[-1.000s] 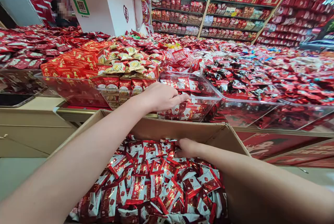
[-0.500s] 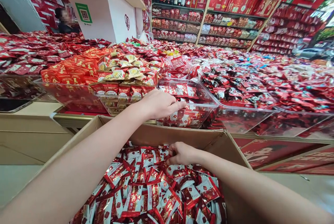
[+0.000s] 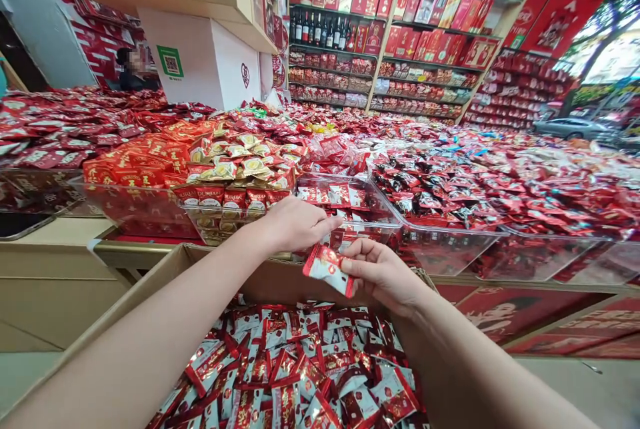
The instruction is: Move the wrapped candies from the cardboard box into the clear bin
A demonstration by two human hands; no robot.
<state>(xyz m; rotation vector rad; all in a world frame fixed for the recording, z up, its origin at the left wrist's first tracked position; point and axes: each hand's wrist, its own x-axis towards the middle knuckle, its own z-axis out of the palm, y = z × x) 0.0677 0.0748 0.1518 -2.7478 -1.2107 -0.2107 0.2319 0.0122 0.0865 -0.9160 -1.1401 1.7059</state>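
Observation:
Between the thumb and fingers of my right hand [image 3: 383,272] is a red and white candy packet [image 3: 330,270], held above the near side of the clear bin. My left hand [image 3: 297,224] reaches over the front rim of a clear plastic bin [image 3: 387,216] holding similar packets [image 3: 340,196]. Its index finger points right along the rim; the other fingers are mostly hidden, and whether they hold anything does not show. Below both arms stands an open cardboard box [image 3: 120,312] with many red and white packets [image 3: 295,366] inside.
Gold durian packets [image 3: 240,162] and orange-red packets [image 3: 145,156] fill bins on the left. Dark red packets [image 3: 440,182] lie in bins on the right. A white pillar [image 3: 190,62] rises behind, with a person [image 3: 135,72] beside it. Stocked shelves [image 3: 370,36] line the back.
My right hand has risen out of the cardboard box and now shows a packet in its fingers. My left hand stays at the bin's rim. The view has tilted up slightly.

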